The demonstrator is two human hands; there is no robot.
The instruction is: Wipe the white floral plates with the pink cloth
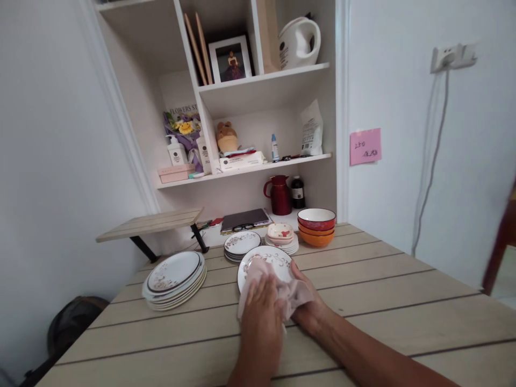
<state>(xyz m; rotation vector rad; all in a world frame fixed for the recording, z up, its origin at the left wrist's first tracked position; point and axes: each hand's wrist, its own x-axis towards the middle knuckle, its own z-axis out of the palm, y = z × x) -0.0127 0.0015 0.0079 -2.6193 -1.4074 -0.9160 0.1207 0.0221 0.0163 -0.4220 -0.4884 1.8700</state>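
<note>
A white plate with a brown floral rim (272,258) lies on the wooden table (363,279) in front of me. A pink cloth (291,295) is spread over its near half. My left hand (261,314) rests on top of the cloth, fingers held together and pressing it onto the plate. My right hand (308,307) is closed on the plate's right rim, thumb on top, partly under the bunched cloth.
A stack of larger plates (174,278) sits to the left, with smaller plates (242,244), saucers with a small dish (281,236) and stacked red and orange bowls (316,226) behind. Shelves (264,80) above hold a kettle, photo frame and bottles. A dark chair edge (500,242) stands at the right.
</note>
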